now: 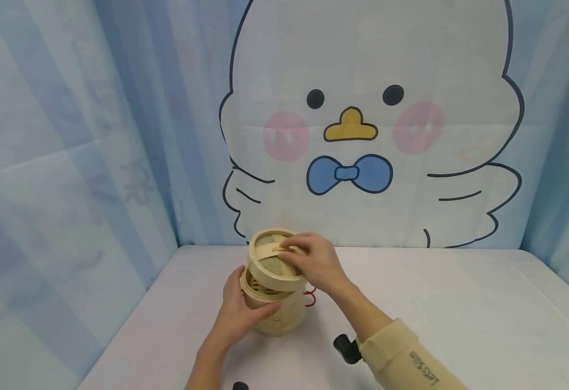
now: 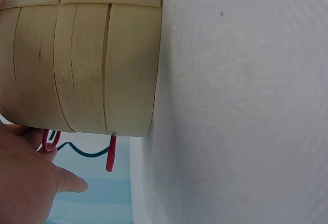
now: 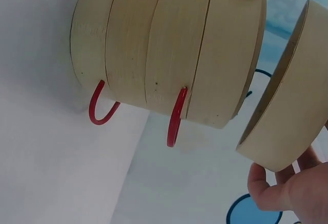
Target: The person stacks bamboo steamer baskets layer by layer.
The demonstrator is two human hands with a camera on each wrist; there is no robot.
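A round bamboo steamer (image 1: 284,314) stands on the white table, with red loops (image 3: 175,116) on its side. My left hand (image 1: 237,311) grips it near the top rim, thumb across the front and fingers on the far left side. My right hand (image 1: 313,260) pinches the strap handle on the bamboo lid (image 1: 270,265). The lid is raised and tilted, and a gap shows between it and the steamer in the right wrist view. Through the uncovered part of the mouth, the slatted inside (image 1: 256,285) is visible; the rest of the inside is hidden under the lid.
The white table (image 1: 459,314) spreads out to both sides of the steamer. Behind it hangs a pale blue cloth backdrop (image 1: 201,135) with a cartoon bird. A black piece (image 1: 346,348) sits by the right sleeve (image 1: 406,352), and another black tip (image 1: 240,385) shows beside the left forearm.
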